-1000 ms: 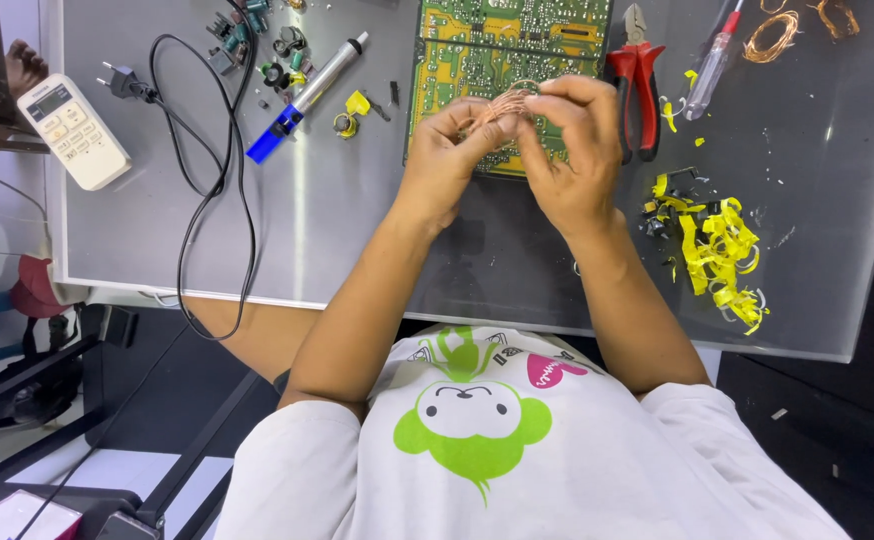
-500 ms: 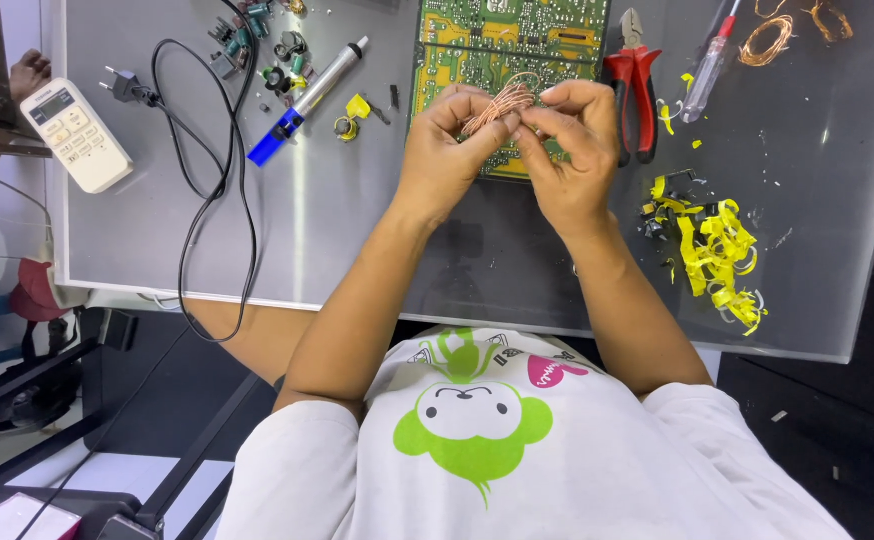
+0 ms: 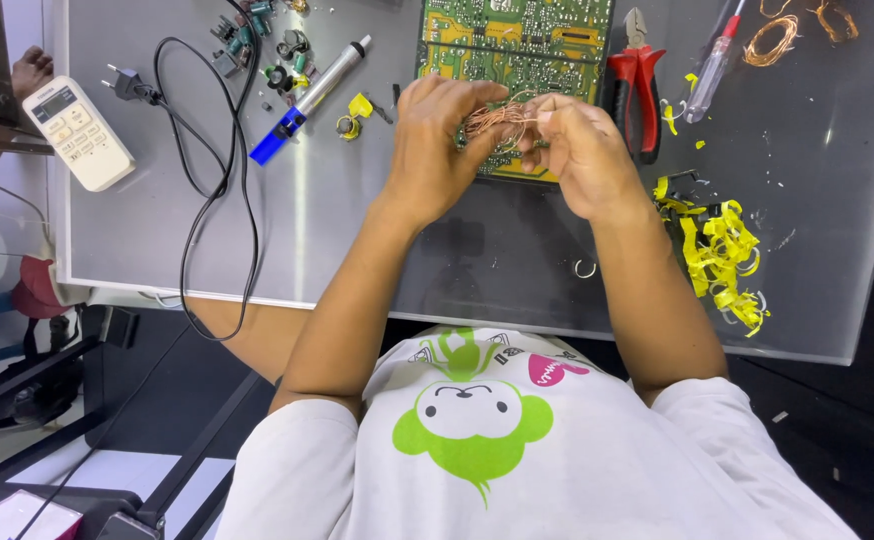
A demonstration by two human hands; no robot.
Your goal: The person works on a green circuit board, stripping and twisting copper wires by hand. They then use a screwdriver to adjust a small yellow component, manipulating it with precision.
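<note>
Two hands closed on one wire tangle (image 3: 497, 117) | I see left hand (image 3: 437, 150) and right hand (image 3: 575, 150) pinching its ends | tangle runs left-right between them, above circuit board (image 3: 517, 40), over tabletop (image 3: 357, 230)

A white remote (image 3: 78, 132) lay far to the left of the left hand (image 3: 435, 150), tilted, its small greyish screen at the upper end. A pink-and-white box (image 3: 19, 517) sat low at the bottom left corner, well below both hands.
</note>
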